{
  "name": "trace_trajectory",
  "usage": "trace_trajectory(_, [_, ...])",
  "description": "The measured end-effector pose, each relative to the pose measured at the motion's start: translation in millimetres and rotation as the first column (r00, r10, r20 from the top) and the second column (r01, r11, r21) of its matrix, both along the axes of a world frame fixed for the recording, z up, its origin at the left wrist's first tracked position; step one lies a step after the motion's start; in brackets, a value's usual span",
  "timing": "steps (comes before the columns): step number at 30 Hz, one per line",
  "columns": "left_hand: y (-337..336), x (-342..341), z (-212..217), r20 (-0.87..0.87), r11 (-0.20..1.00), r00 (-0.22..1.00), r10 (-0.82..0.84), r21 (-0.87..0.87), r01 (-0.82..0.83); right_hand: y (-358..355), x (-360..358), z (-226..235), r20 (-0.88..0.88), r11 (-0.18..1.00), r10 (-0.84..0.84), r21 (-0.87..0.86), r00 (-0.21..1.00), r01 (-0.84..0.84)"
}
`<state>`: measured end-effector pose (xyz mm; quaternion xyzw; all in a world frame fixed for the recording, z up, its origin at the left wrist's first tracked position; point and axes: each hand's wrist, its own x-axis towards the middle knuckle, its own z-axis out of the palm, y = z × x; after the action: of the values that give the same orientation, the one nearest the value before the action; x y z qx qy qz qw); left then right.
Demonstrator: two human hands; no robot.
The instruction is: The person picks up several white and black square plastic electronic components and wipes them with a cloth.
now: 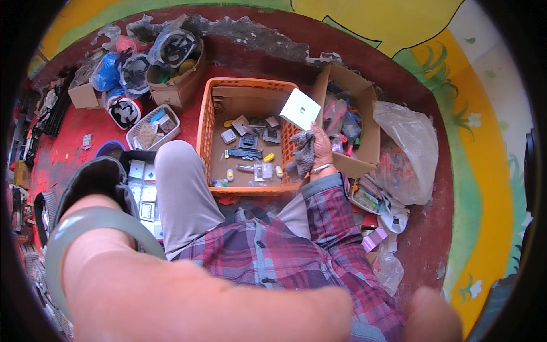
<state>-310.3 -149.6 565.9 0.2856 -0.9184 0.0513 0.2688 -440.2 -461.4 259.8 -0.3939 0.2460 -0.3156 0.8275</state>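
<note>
Over the orange crate (pixel 205 122)'s right rim, the right hand (pixel 322 149) pinches a white square plate (pixel 300 108) and grey cloth (pixel 302 155), while the blurred left hand (pixel 171 296), close to the camera, hides its fingers.

Your crate (pixel 205 114) sits on the floor ahead of your knee (pixel 179 171); small parts lie inside it, a cardboard box (pixel 367 114) to its right, a tray (pixel 134 134) to its left.
</note>
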Motion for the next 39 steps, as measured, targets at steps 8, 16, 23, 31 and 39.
trace_trajectory(8, [7.3, 7.7, 0.5, 0.008, 0.998, 0.998, -0.055, 0.034, 0.055, 3.3, -1.8, 10.5, 0.02, 1.0, -0.006, -0.004, 1.0, 0.006])
trace_trajectory(16, [-11.7, 4.0, -3.1, -0.012, 0.999, 0.999, -0.038, 0.003, 0.038, 0.6, -3.0, 3.7, 0.017, 0.999, 0.004, -0.043, 1.0, -0.004])
trace_trajectory(23, [-5.6, -4.7, -1.6, -0.017, 0.999, 0.999, -0.049, 0.017, 0.05, 5.5, 1.7, 13.9, -0.051, 0.999, -0.033, -0.008, 0.998, 0.032])
trace_trajectory(31, [-1.3, 5.6, -4.4, -0.014, 0.995, 0.997, -0.077, 0.058, 0.078, 3.6, 1.8, 8.8, -0.007, 0.999, -0.036, 0.003, 0.999, 0.036])
trace_trajectory(39, [12.9, 23.3, 5.4, -0.025, 0.986, 0.992, -0.124, 0.11, 0.126, 2.1, -1.8, 6.8, 0.0, 0.999, -0.023, -0.028, 1.0, 0.023])
